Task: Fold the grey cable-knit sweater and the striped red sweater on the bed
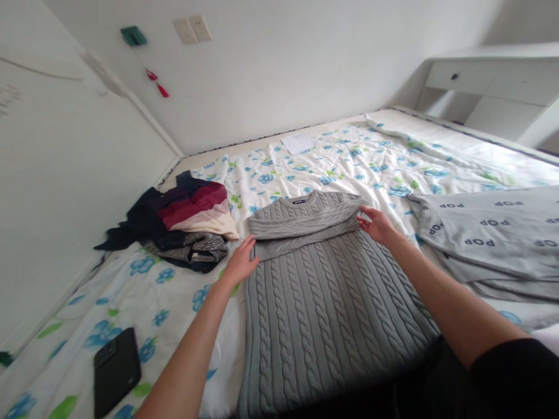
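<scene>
A grey cable-knit sweater (314, 291) lies spread on the bed, its collar toward the wall. Both sleeves (305, 224) are folded across the chest, one above the other. My left hand (241, 260) touches the left edge of the sweater beside the sleeves, thumb and fingers apart. At the right end of the folded sleeves, my right hand (378, 226) touches the knit with its fingers slightly bent and spread. The sweater's lower edge runs into dark shadow near my body.
Dark and maroon clothes (187, 215) are heaped at left. A black phone (117, 372) lies at front left. On the right is a grey garment printed "POP" (493, 233). White paper (297, 143) lies farther back on the flowered sheet (340, 169). A white desk (502, 81) stands beyond.
</scene>
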Available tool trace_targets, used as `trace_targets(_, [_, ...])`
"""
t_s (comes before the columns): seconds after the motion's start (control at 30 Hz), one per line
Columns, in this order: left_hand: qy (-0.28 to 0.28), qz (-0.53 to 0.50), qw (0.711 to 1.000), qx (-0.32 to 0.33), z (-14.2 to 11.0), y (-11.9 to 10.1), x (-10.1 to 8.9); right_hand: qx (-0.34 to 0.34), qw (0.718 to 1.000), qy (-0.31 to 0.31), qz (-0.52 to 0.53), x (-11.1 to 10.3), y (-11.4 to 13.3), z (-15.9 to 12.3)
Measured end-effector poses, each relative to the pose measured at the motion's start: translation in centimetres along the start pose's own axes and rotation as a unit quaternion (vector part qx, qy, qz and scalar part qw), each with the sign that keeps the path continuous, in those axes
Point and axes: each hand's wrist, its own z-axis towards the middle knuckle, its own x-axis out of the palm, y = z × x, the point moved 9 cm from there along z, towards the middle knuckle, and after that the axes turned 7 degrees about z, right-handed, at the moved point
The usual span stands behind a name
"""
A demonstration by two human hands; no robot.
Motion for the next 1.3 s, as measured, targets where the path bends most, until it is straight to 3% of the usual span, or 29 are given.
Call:
trace_targets(0.07, [0.02,-0.011,1.0,-0.015,0.0,1.7,-0.9,-0.005,1.0,-0.001,-0.004,0.3,0.4,0.1])
trace_targets(0.13, [0.08,-0.025,0.996,-0.019,-0.6,2.9,-0.7,0.003,0.999,-0.027,-0.029,0.0,0.2,0.1])
trace_targets(0.23, [0.137,-0.039,0.99,0.005,-1.7,2.8,0.1,0.025,0.99,-0.091,-0.103,-1.1,-0.6,-0.1])
trace_targets(0.33, [0.098,-0.023,0.995,0.006,-1.7,1.4,0.0,0.023,0.981,-0.107,-0.161,-1.6,-1.0,-0.4])
trace_targets(0.47, [0.011,-0.005,1.0,-0.012,-0.9,-1.2,-0.3,0.021,0.987,-0.033,-0.157,-0.5,-1.6,-0.5])
trace_targets(0.6, [-0.011,0.03,0.999,-0.019,-1.0,-2.8,0.4,0.035,0.988,-0.02,-0.149,-0.2,-2.2,-0.6])
trace_targets(0.93, [-0.026,0.095,0.993,-0.059,1.0,-3.2,0.8,0.049,0.991,-0.021,-0.124,-0.4,-2.2,-0.6])
trace_targets(1.2, [-0.086,0.102,0.988,-0.072,0.4,-3.3,-1.5,0.008,0.995,0.005,-0.097,-0.1,-0.6,-0.2])
trace_targets(1.3, [-0.06,0.075,0.994,-0.044,0.5,-3.0,-1.1,0.016,0.993,-0.012,-0.119,-0.4,-0.5,-0.3])
